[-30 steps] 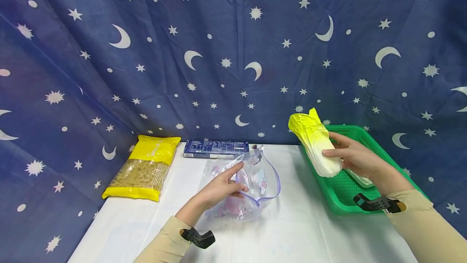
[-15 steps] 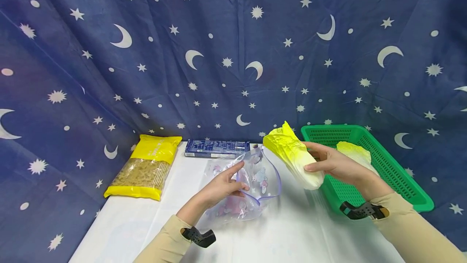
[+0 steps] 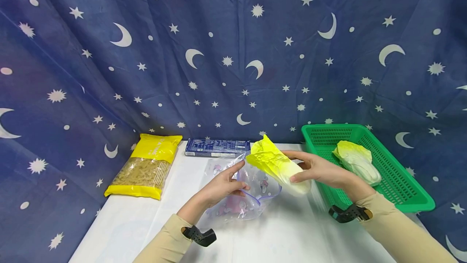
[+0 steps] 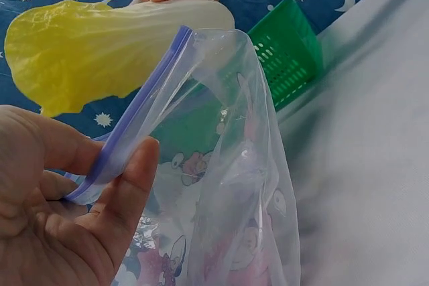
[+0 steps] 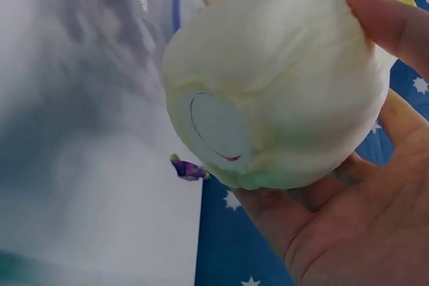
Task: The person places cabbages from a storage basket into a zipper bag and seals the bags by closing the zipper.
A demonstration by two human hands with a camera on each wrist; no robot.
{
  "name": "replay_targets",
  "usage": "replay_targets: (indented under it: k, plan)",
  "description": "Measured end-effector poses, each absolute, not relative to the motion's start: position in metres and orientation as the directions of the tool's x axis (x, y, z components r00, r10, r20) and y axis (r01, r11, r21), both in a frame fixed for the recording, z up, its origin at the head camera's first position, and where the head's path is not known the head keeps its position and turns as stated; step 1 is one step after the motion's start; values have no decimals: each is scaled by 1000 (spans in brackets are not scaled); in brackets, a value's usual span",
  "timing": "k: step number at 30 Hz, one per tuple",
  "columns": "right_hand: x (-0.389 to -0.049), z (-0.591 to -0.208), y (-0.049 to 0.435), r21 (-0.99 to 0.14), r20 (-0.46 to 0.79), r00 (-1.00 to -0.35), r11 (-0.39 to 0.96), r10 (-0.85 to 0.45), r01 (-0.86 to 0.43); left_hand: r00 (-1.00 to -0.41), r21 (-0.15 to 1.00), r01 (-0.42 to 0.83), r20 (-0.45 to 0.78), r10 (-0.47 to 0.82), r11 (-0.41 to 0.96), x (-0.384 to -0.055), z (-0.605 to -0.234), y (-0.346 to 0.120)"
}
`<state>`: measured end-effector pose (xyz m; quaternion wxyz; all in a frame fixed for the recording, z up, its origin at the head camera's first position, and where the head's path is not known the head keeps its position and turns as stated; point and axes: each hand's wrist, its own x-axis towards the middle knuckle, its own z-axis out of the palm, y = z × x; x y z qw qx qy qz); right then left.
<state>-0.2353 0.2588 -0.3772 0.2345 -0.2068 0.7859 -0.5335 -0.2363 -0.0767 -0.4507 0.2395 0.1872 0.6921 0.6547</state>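
Observation:
My left hand [image 3: 222, 186] pinches the purple zip edge of a clear zip bag [image 3: 251, 213] with cartoon prints, thumb and fingers on the rim in the left wrist view. The bag's mouth gapes toward the right. My right hand [image 3: 322, 169] grips a napa cabbage [image 3: 273, 165], fingers round its white base. Its yellow leafy end points left and overlaps the bag's opening in the head view. The right wrist view shows the pale round bottom of the cabbage [image 5: 281, 78] up close, with a dark curved mark on it.
A green basket [image 3: 401, 182] on the right holds another napa cabbage [image 3: 359, 163]. A flat blue box [image 3: 217, 147] lies at the back, and a yellow bag of pasta [image 3: 142, 169] at the left. A small purple wrapped piece [image 5: 188, 169] lies near the table's edge.
My right hand has carried the cabbage left and down from over the basket to the bag's mouth, uncovering the other cabbage. My left hand stays at the bag's rim.

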Motion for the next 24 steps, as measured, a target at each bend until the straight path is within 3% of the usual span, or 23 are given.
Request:
replay_targets:
  k: [10,24]
  plan:
    - [-235,-383,257,-919,-150,-799,380,-582,-105,-816,993,-58,-107,567,104,-237,-448,-76]
    - [-232,-393,251,-778,-202,-826,599,-526,-191,-816,996,-81,-88,572,38,-238,-452,-75]
